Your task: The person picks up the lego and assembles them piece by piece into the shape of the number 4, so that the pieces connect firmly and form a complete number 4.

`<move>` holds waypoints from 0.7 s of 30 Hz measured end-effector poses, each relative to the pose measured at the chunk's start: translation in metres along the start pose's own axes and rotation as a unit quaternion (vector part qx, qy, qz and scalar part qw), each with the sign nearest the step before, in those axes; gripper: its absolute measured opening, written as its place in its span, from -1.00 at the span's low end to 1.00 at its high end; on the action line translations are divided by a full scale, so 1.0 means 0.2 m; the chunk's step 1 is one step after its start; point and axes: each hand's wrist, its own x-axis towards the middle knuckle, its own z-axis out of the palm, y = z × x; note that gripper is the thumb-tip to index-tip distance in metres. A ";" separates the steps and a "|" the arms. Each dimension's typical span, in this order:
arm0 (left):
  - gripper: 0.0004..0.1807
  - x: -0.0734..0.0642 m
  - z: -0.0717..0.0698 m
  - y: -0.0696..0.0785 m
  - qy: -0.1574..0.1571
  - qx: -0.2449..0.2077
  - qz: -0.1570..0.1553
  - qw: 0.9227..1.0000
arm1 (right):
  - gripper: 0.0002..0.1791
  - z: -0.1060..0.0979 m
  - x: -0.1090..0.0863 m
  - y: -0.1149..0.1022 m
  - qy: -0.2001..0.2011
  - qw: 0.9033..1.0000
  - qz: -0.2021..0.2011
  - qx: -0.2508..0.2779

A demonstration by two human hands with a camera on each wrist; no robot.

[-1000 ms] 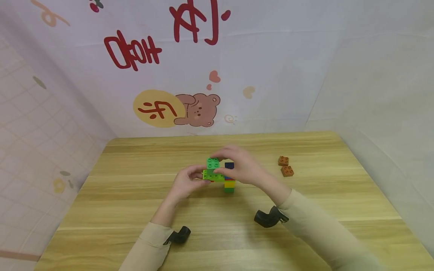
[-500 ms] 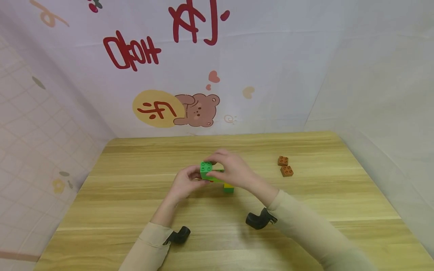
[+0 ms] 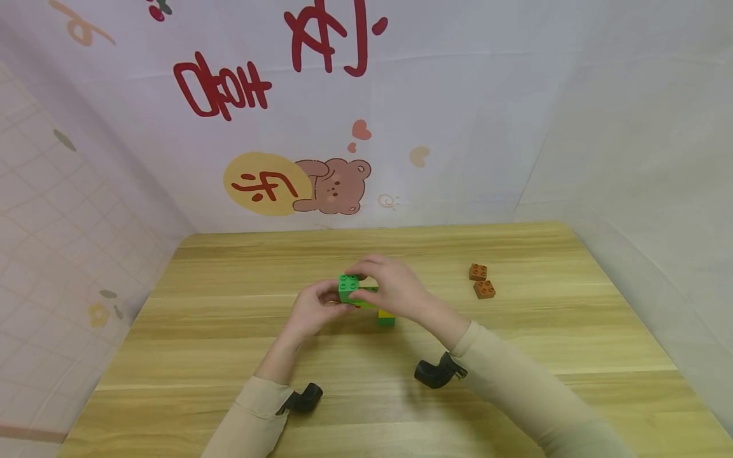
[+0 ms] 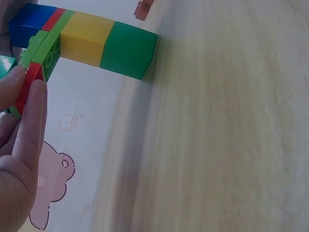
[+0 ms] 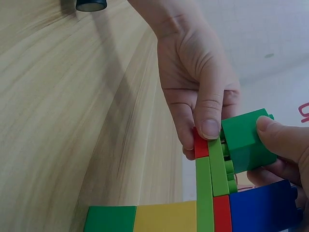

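My right hand pinches a green toy block between thumb and fingers. The block sits tilted at the left end of a lime studded plate; some studs show in the gap between them. My left hand grips that same end, its thumb and fingers on the lime plate and a thin red piece beneath. Toward the other end, a column runs from a blue block through a red plate and lime layer to a yellow block and a green base block.
Two orange-brown blocks lie on the wooden table to the right of the hands. A white printed cloth hangs behind the table. Black curved mounts stick out from both sleeves.
My right hand has moved left and slightly down, bringing the green block onto the lime plate's left end. It has barely shifted over the last half second. My left hand has kept its place.
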 end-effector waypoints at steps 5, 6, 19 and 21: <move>-0.56 0.00 0.00 0.01 0.004 0.003 -0.003 1.000 | -0.61 0.00 0.00 0.00 -0.001 1.000 0.005 -0.006; -0.56 0.00 0.01 0.00 0.005 0.002 -0.003 1.000 | -0.60 0.00 0.00 0.00 -0.001 1.000 0.005 -0.007; -0.59 0.01 0.02 -0.01 0.023 0.003 0.004 1.000 | -0.61 -0.01 -0.01 0.00 0.002 1.000 0.004 -0.018; -0.58 0.01 0.02 0.00 0.025 0.002 0.006 1.000 | -0.61 -0.01 -0.01 0.00 0.003 1.000 0.002 -0.022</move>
